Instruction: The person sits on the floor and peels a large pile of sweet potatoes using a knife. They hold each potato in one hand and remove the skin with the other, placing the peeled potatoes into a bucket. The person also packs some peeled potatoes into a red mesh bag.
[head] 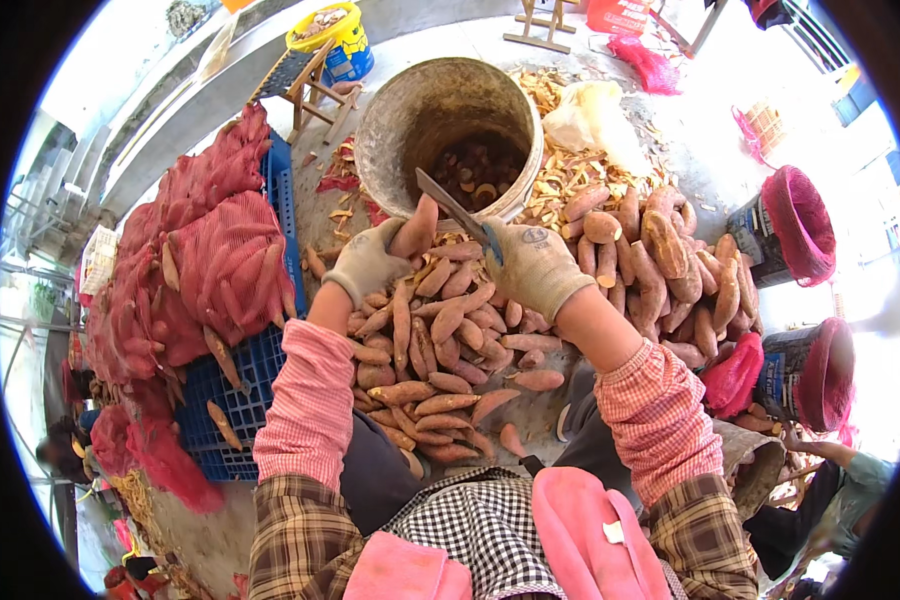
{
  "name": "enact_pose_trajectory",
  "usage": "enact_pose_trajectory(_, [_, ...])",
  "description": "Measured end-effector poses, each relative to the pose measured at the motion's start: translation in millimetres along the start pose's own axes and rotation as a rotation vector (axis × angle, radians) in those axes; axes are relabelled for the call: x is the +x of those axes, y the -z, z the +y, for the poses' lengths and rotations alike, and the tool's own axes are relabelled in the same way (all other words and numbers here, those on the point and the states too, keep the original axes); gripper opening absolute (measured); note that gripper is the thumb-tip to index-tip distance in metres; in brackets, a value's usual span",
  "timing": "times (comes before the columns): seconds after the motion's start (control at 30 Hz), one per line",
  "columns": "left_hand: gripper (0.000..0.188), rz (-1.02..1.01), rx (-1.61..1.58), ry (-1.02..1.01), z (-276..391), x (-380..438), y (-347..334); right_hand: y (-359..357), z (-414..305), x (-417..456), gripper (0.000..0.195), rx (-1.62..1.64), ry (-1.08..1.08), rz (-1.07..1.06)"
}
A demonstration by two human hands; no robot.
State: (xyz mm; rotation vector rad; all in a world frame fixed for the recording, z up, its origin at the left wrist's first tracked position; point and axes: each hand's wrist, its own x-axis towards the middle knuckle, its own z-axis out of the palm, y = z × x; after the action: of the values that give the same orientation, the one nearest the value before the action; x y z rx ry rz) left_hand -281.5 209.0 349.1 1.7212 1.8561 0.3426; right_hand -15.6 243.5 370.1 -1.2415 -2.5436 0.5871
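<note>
My left hand, in a pale work glove, grips a reddish sweet potato that points up toward the bucket. In my gloved right hand is a knife with a dark flat blade and a blue handle. The blade slants up and left, its tip just above the sweet potato. Beyond both hands stands a large dirty white bucket, with cut pieces lying at its bottom. Below my hands a heap of whole sweet potatoes spreads between my knees. The knife's lower handle is hidden by my fingers.
Red mesh sacks of sweet potatoes lie on a blue plastic pallet at left. Larger sweet potatoes are heaped at right, beside peelings. A folding stool and yellow-blue pail stand behind. Another person is at lower right.
</note>
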Motion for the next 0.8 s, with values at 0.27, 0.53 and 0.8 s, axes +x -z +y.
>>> enact_pose_trajectory(0.27, [0.057,-0.009,0.047,-0.108,-14,5,7,-2,-11,18,0.025,-0.076,-0.030,-0.121])
enact_pose_trajectory(0.53, [0.052,0.282,0.578,-0.298,-13,-5,3,22,-47,52,0.030,0.089,-0.293,-0.404])
enact_pose_trajectory(0.8, [0.060,-0.171,-1.496,-0.378,-74,-5,-11,-24,-4,79,0.026,0.412,-0.154,-0.154])
